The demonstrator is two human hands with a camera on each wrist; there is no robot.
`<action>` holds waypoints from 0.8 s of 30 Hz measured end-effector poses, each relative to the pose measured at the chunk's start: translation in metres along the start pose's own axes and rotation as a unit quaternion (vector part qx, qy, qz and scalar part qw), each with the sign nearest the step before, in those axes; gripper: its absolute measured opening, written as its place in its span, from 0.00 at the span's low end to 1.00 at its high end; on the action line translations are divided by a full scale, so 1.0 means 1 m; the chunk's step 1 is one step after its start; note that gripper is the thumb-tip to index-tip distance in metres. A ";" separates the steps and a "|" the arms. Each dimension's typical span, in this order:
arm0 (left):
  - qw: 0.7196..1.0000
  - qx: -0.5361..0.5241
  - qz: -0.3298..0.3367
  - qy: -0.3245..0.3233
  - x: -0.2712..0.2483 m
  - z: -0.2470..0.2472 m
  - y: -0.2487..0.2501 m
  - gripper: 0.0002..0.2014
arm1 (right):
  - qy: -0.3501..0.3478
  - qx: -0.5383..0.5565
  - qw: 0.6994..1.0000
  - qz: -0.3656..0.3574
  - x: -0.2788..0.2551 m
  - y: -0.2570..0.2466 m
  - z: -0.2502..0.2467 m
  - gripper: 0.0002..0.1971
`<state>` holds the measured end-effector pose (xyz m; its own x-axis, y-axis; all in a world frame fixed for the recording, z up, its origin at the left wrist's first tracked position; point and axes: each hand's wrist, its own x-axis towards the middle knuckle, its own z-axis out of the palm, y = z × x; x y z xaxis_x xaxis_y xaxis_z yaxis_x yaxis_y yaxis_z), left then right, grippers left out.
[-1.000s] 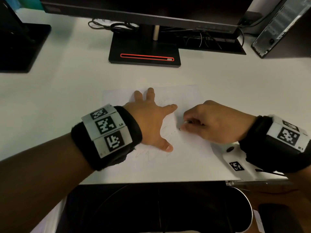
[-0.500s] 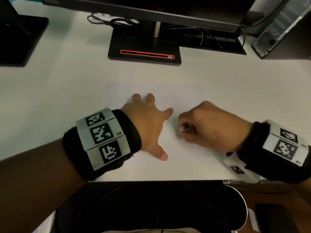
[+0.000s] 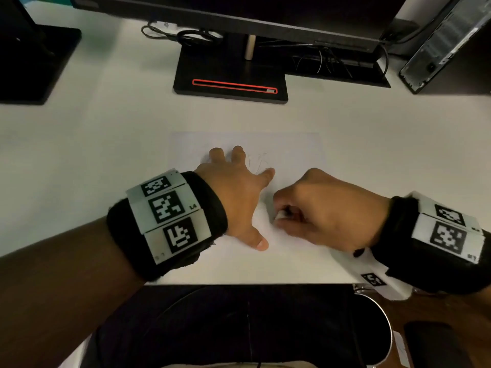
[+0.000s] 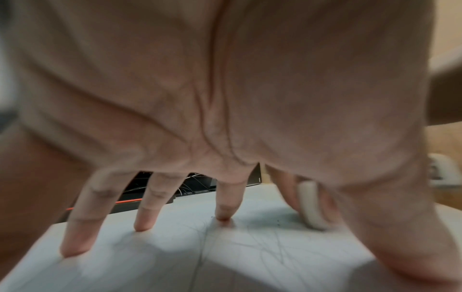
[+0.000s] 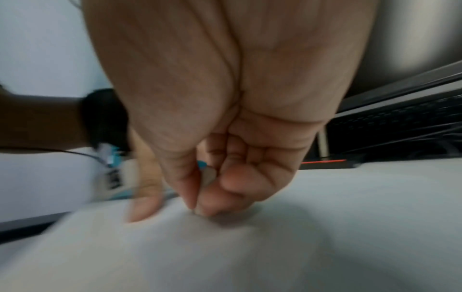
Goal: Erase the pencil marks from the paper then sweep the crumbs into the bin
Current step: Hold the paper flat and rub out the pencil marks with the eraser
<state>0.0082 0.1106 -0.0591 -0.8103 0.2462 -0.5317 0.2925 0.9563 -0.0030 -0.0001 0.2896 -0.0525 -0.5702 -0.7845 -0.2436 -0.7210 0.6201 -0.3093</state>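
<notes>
A white sheet of paper (image 3: 289, 150) with faint pencil marks (image 3: 259, 162) lies on the white desk. My left hand (image 3: 236, 192) presses flat on it with fingers spread; in the left wrist view its fingertips (image 4: 143, 223) stand on the paper (image 4: 150, 262). My right hand (image 3: 318, 208) pinches a small white eraser (image 3: 281, 215) against the sheet just right of the left thumb. The eraser (image 4: 311, 205) shows between the right fingers in the left wrist view, and as a pale sliver (image 5: 208, 175) in the right wrist view. Dark crumbs (image 4: 278, 222) dot the paper. The round bin (image 3: 382, 330) sits below the desk's front edge.
A monitor stand (image 3: 231, 75) with a red slot stands behind the paper, with cables (image 3: 186, 35) beside it. A second black base (image 3: 34, 62) is far left, a computer case (image 3: 446, 43) far right. The desk's front edge (image 3: 252, 284) is just under my wrists.
My right hand has slid the eraser down and left across the paper, nearer to me. The left hand stays flat on the sheet; the head view has shifted slightly.
</notes>
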 end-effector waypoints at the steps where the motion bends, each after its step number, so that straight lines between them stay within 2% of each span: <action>1: 1.000 0.002 -0.001 0.000 0.000 0.000 0.000 0.61 | 0.021 -0.008 0.999 0.023 0.002 0.008 -0.003 0.09; 4: 1.000 -0.002 -0.004 0.000 0.002 0.000 0.001 0.62 | 0.053 -0.028 0.997 0.050 0.001 0.016 -0.003 0.12; 8: 1.000 0.003 0.000 0.003 0.002 0.001 0.000 0.61 | 0.005 0.014 1.000 -0.004 -0.005 -0.005 0.008 0.09; 11: 1.000 0.006 -0.008 0.009 0.003 0.001 0.001 0.61 | 0.051 -0.017 0.998 0.041 0.002 0.014 -0.002 0.10; 13: 1.000 0.004 -0.011 0.008 0.004 0.000 0.002 0.62 | 0.064 -0.023 0.997 0.044 0.002 0.014 -0.001 0.11; 17: 1.000 0.006 -0.008 0.008 0.004 0.000 0.001 0.62 | 0.014 0.023 1.000 -0.007 -0.004 -0.006 0.007 0.08; 21: 1.000 0.008 -0.016 0.001 0.003 -0.002 0.002 0.62 | 0.069 -0.020 0.996 0.054 0.005 0.018 -0.004 0.12; 24: 1.000 0.004 -0.012 0.000 0.002 -0.001 0.001 0.61 | 0.047 -0.015 0.999 0.019 0.001 0.003 0.004 0.11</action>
<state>0.0061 0.1127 -0.0591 -0.8175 0.2237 -0.5307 0.2776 0.9604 -0.0227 -0.0013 0.2910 -0.0576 -0.6305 -0.7580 -0.1671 -0.7092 0.6501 -0.2728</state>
